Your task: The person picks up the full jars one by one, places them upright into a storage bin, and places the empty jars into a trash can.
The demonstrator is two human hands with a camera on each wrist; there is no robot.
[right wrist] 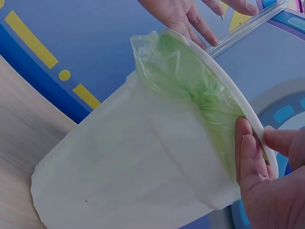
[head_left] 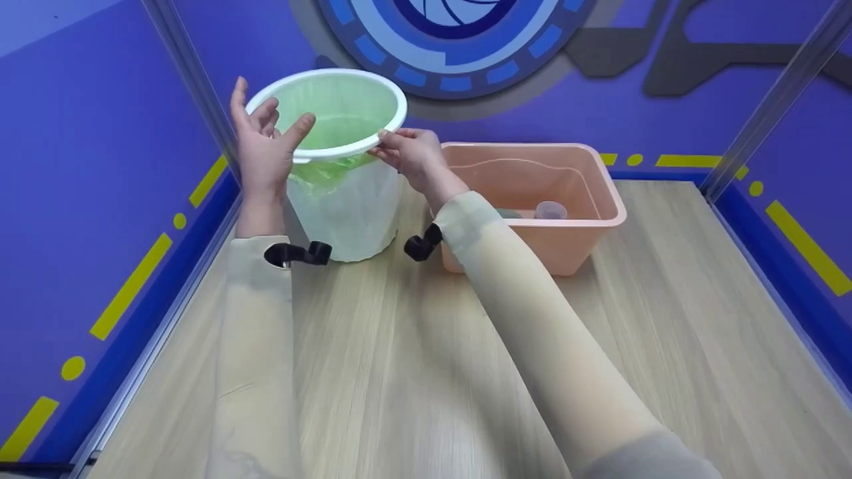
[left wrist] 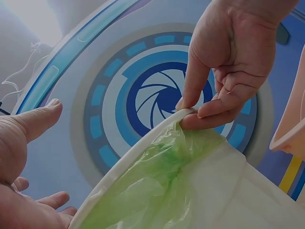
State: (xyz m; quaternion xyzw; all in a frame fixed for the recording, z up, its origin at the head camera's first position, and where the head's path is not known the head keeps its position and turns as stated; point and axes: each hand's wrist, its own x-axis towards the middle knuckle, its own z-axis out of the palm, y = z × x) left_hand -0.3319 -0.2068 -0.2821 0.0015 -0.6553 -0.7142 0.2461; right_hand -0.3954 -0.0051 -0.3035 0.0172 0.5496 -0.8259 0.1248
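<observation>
A white trash bin [head_left: 346, 213] stands at the back left, lined with a green plastic bag [head_left: 319, 126]. Its white rim ring [head_left: 393, 123] sits on top, and the bag's edge [right wrist: 186, 81] hangs out below the ring. My right hand [head_left: 416, 156] pinches the ring at its right front, thumb above and fingers beneath. At the left side of the ring is my left hand [head_left: 263, 153], thumb and fingers spread; whether it touches the ring I cannot tell. In the left wrist view, the right hand [left wrist: 228, 71] grips the ring beside the gathered bag.
Right of the bin stands a pink rectangular tub [head_left: 566, 249] holding a small clear cup [head_left: 551, 210] and a greyish item partly hidden by its front wall. Blue printed panels [head_left: 120, 166] border the wooden table [head_left: 413, 372] at the back and sides.
</observation>
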